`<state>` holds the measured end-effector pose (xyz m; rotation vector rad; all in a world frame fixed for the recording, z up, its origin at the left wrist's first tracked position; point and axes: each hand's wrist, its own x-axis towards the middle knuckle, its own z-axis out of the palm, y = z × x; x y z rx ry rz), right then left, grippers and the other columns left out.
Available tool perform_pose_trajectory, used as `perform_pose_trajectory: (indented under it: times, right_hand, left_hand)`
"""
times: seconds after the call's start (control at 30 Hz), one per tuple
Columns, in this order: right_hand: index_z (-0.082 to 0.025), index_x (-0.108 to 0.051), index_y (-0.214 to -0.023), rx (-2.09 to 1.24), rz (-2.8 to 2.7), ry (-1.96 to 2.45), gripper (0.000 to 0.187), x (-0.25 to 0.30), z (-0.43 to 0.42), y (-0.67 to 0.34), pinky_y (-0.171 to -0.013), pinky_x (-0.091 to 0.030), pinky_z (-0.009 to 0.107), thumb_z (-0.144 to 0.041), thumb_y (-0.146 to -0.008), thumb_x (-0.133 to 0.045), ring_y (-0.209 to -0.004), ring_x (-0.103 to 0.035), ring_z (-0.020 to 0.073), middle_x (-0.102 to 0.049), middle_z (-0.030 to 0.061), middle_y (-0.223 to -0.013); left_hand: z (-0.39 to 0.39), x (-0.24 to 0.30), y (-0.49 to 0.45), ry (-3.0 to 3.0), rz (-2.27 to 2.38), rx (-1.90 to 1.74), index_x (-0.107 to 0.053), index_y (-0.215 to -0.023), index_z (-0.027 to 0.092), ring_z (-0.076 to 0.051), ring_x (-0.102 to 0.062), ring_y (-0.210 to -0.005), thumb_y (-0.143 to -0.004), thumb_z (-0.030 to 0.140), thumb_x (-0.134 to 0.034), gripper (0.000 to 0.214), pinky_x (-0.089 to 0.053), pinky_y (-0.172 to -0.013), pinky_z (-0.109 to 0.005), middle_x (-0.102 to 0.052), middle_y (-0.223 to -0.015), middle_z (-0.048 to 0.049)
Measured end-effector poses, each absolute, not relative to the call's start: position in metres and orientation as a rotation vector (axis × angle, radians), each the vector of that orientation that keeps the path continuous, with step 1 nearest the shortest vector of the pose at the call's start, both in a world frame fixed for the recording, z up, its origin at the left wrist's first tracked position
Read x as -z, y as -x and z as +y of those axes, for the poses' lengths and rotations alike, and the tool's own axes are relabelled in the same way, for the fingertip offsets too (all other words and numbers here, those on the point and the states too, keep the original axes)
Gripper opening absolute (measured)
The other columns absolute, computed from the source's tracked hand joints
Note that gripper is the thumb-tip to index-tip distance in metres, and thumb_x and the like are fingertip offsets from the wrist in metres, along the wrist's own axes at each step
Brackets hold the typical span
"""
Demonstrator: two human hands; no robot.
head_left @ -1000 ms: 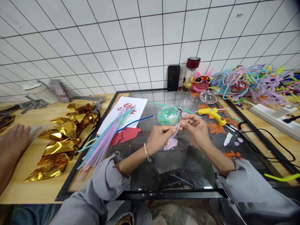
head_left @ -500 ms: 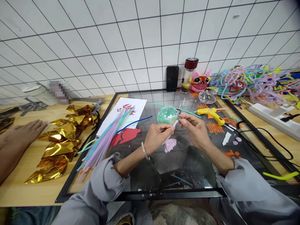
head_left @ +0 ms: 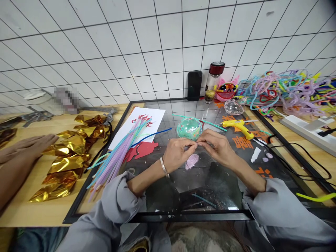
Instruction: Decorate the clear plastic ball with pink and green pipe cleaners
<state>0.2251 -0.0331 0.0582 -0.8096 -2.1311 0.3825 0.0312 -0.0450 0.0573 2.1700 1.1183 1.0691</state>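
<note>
My left hand (head_left: 180, 152), with a bangle on the wrist, and my right hand (head_left: 216, 143) meet fingertip to fingertip over the dark glass board. Both are closed in a pinch. The light purple strip seen between them a moment ago is now almost wholly hidden by the fingers. Just beyond lies a clear ball (head_left: 189, 128) with green and coloured bits inside. Below the fingertips, a ridged light purple piece (head_left: 191, 161) rests on the glass. A thin green stick (head_left: 210, 122) lies behind the ball.
At left are pipe cleaners (head_left: 115, 157), white paper (head_left: 123, 120), red paper (head_left: 147, 150), gold foil (head_left: 65, 162) and another person's hand (head_left: 39, 143). A yellow glue gun (head_left: 240, 127), its cord and a power strip (head_left: 309, 131) lie right. Behind stand a phone (head_left: 194, 85) and bottle (head_left: 213, 82).
My fingertips have come together, covering the light purple strip that showed between them. The other person's hand has shifted slightly right. The view has tilted a little.
</note>
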Motion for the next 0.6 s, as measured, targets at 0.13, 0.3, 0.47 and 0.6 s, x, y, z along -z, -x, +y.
perform_pose_trajectory:
  times: [0.13,0.3,0.47,0.6]
  right_hand:
    - [-0.019,-0.061,-0.086,-0.347,-2.207,0.793,0.019,-0.057,-0.03,-0.23,-0.068,-0.046,0.031,-0.026,-0.098,-0.048,-0.075,-0.058,0.0183,-0.061,0.0062,-0.082]
    - [-0.02,-0.058,-0.085,-0.424,-2.221,0.757,0.019,-0.059,-0.03,-0.231,-0.066,-0.044,0.029,-0.025,-0.098,-0.047,-0.072,-0.055,0.0166,-0.058,0.0044,-0.08]
    - [-0.021,-0.059,-0.08,-0.454,-2.082,0.856,0.022,-0.062,-0.024,-0.236,-0.067,-0.042,0.03,-0.03,-0.097,-0.049,-0.072,-0.055,0.017,-0.059,0.0033,-0.077]
    - [-0.021,-0.062,-0.077,-0.534,-1.874,0.991,0.026,-0.059,-0.013,-0.249,-0.066,-0.04,0.03,-0.041,-0.092,-0.058,-0.067,-0.052,0.0163,-0.06,0.0019,-0.073]
  left_hand:
    - [-0.042,-0.063,-0.028,-2.166,1.102,-1.019,-0.077,-0.079,0.018,-0.014,-0.066,-0.064,-0.088,0.026,-0.06,0.021,-0.047,-0.065,-0.024,-0.076,-0.075,-0.0038]
    - [-0.041,-0.067,-0.027,-2.142,1.077,-0.95,-0.077,-0.078,0.018,-0.014,-0.065,-0.065,-0.088,0.029,-0.06,0.022,-0.045,-0.064,-0.024,-0.076,-0.075,-0.0032]
    - [-0.034,-0.069,-0.019,-2.112,1.051,-0.981,-0.078,-0.088,0.017,-0.014,-0.065,-0.069,-0.087,0.032,-0.062,0.021,-0.045,-0.065,-0.024,-0.076,-0.08,-0.0044]
    - [-0.019,-0.067,0.001,-1.973,1.016,-0.965,-0.078,-0.085,0.016,-0.014,-0.063,-0.072,-0.085,0.037,-0.065,0.025,-0.045,-0.065,-0.023,-0.074,-0.081,-0.0049]
